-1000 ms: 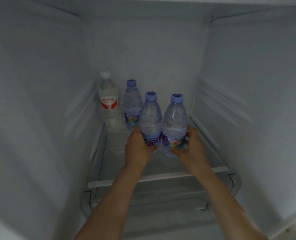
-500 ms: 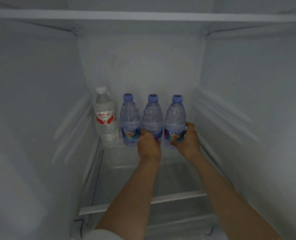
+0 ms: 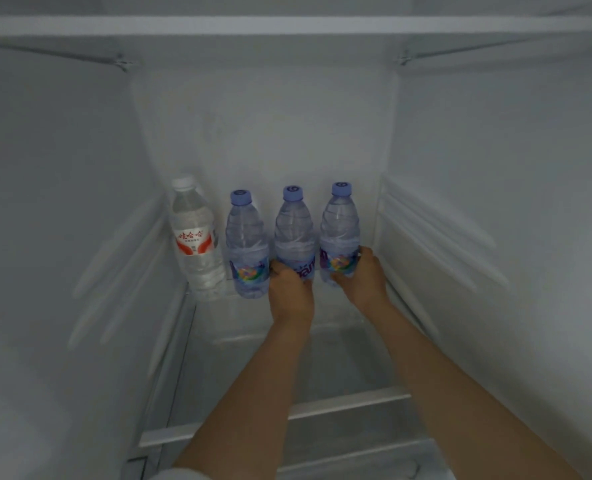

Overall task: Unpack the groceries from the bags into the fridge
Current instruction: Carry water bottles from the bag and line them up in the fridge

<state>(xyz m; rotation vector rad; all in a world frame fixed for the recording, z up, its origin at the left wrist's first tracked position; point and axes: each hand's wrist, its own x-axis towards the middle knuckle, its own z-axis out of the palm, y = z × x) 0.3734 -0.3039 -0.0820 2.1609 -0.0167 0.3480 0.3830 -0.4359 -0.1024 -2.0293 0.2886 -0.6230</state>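
Four clear plastic water bottles are standing in a row along the back edge of the clear glass fridge shelf (image 3: 253, 358), all upright. The fridge is white inside, with a white back wall (image 3: 263, 140).

The clear bottle with a white cap and a red and white label (image 3: 197, 240) is sitting in the back left corner of the shelf. Just beside it is the first clear bottle with a light blue cap and a colourful label (image 3: 246, 247). No hand is touching either of these two.

The left hand (image 3: 291, 289) is wrapping its fingers around the bottom part of the middle blue-capped bottle (image 3: 294, 233), so it is gripping that bottle. The right hand (image 3: 360, 275) is curling its fingers around the bottom part of the right blue-capped bottle (image 3: 340, 230) and gripping it too. This bottle is standing nearest the back right corner of the shelf, close to the right wall.

The three blue-capped bottles are standing side by side, very close together. Both bare arms are reaching in over the white front edge of the shelf (image 3: 339, 407).
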